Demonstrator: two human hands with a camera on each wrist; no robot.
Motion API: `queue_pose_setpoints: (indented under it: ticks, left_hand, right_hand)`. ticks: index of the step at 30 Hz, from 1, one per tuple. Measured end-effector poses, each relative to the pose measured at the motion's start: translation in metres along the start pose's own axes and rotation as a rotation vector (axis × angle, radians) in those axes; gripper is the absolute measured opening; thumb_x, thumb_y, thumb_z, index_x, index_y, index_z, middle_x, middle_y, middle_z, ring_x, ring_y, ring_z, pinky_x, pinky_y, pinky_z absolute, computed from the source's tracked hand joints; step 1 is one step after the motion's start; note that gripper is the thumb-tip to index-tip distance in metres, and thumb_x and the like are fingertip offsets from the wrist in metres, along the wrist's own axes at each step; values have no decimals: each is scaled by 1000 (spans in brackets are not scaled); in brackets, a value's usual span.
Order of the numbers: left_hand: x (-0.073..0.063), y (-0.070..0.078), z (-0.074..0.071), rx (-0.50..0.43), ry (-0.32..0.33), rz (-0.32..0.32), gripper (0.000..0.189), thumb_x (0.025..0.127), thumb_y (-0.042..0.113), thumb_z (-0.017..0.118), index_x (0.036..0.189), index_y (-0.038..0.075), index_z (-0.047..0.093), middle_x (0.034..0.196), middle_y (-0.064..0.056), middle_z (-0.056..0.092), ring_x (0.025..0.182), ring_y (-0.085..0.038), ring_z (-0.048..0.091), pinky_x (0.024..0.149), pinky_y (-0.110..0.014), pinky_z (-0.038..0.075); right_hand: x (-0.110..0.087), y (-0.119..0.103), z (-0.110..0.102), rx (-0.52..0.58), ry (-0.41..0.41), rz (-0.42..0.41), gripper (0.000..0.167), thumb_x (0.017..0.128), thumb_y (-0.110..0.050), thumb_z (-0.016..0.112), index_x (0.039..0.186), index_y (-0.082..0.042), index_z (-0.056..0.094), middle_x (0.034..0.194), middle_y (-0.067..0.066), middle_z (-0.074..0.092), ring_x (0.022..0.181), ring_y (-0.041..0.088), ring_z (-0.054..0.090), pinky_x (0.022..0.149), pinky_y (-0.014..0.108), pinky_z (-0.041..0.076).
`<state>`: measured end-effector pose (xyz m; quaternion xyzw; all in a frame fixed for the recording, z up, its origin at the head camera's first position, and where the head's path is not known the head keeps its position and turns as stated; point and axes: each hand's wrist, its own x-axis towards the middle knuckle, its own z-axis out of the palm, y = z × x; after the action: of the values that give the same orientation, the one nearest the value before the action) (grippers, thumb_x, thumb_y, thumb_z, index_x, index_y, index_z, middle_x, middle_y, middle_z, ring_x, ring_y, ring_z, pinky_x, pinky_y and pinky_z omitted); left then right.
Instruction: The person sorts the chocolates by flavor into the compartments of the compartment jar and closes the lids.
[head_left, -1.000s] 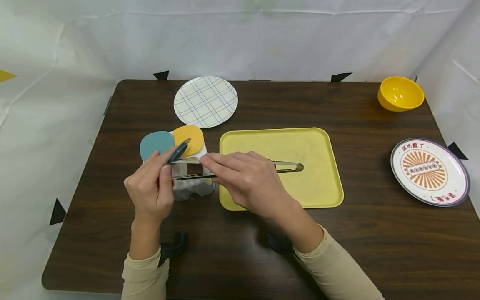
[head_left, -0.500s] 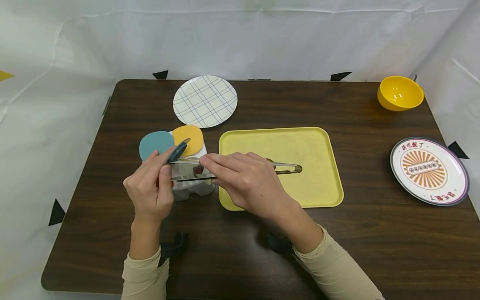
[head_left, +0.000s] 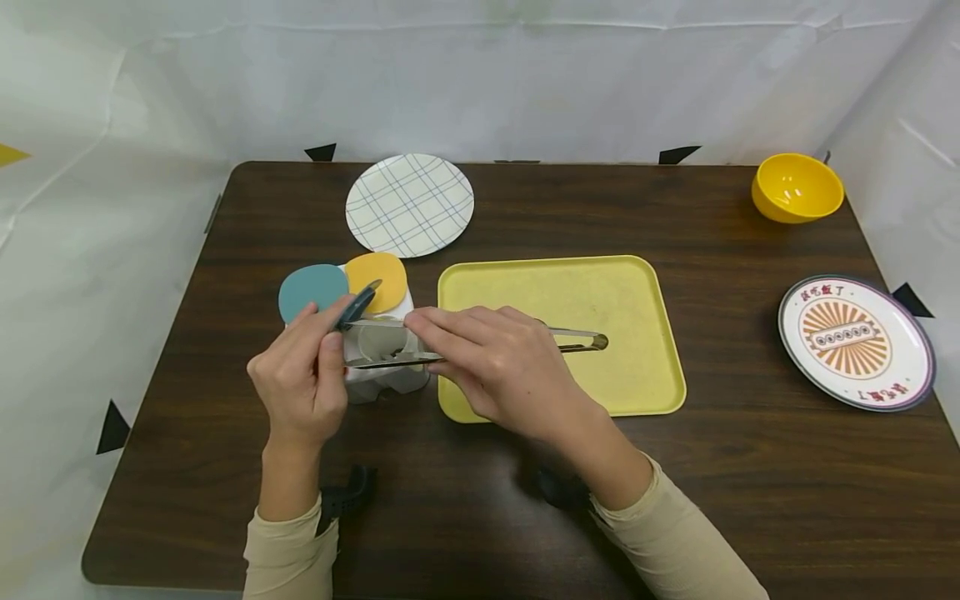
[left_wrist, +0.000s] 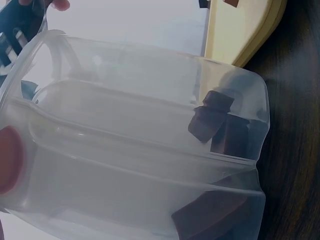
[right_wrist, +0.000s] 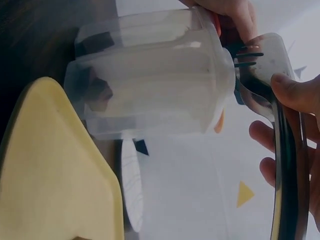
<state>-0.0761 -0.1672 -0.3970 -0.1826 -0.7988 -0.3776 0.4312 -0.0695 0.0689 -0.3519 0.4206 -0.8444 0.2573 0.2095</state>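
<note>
In the head view my left hand [head_left: 302, 375] pinches a dark blue lid [head_left: 358, 306], tilted up edge-on at a translucent box [head_left: 386, 381] with compartments. Teal [head_left: 311, 287] and yellow [head_left: 377, 279] lids cover its far compartments. My right hand [head_left: 495, 362] grips metal tongs [head_left: 598, 342], its fingers around both arms. Their tips lie apart over the box's near opening, nothing between them. In the left wrist view several dark brown blocks [left_wrist: 207, 122] lie at the bottom of the box, and a red lid [left_wrist: 9, 160] shows at its top.
Right of the box lies a yellow tray [head_left: 615, 383], with a brown piece [left_wrist: 231, 2] on it in the left wrist view. A checked plate [head_left: 410, 204] is behind the box. At the right stand a yellow bowl [head_left: 798, 189] and a patterned plate [head_left: 857, 343].
A brown block between the tongs' arms has dropped out of them into the box. The tongs have spread slightly. The left hand and the lid have stayed in place.
</note>
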Motion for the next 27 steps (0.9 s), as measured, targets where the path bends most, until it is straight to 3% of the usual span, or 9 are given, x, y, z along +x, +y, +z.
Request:
queue_pose_setpoints:
  ticks: [12,20,27]
  left_hand:
    - [-1,-1,-1,-1,-12,-3,48,100,35,44,104,0,76,95,-9,75,80,-29,72,86,-53,53]
    - [-1,-1,-1,4,-13,-2,47,100,35,44,104,1,76,94,-9,75,79,-29,72,86,-53,53]
    - [-1,-1,0,8,-4,4,47,100,35,45,104,1,76,94,-9,75,77,-29,72,86,-52,53]
  right_hand:
    - [-36,33,-22,6,-31,191,54,84,-19,79,135,-15,62,125,0,67,84,17,66,68,38,52]
    - [-69,53,-25,-48,-203,432,59,83,-24,80,137,-18,60,129,1,65,100,24,68,60,40,50]
    - [-80,59,-20,-44,-266,508,59,83,-26,79,138,-19,59,130,1,64,107,26,66,62,43,51]
